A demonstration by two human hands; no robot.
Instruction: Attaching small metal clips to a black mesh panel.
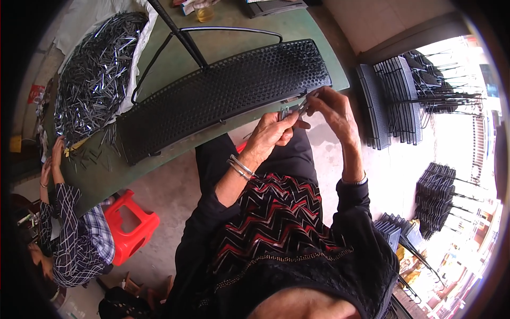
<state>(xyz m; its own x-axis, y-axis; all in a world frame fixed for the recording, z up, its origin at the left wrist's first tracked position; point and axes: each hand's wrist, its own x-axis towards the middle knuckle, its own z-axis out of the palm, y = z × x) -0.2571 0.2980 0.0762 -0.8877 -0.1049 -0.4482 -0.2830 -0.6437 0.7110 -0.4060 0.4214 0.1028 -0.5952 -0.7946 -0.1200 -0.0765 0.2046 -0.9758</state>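
Note:
Just off the table's front edge, my left hand (267,136) is closed around a few small shiny strips (284,112), which stick up past the fingers. My right hand (339,112) meets it at the fingertips and pinches a thin grey strip (304,108). Whether that strip is metal or plastic I cannot make out. Behind both hands lies a long, curved black perforated metal panel (223,90) with a black rod frame (186,42). My hands are next to its right front corner.
On the left, a white sack (144,40) holds a heap of dark strips (101,64); several lie loose on the green table (170,173). A co-worker (79,234) reaches toward it near a red stool (125,228). Stacked black racks (390,101) stand on the right.

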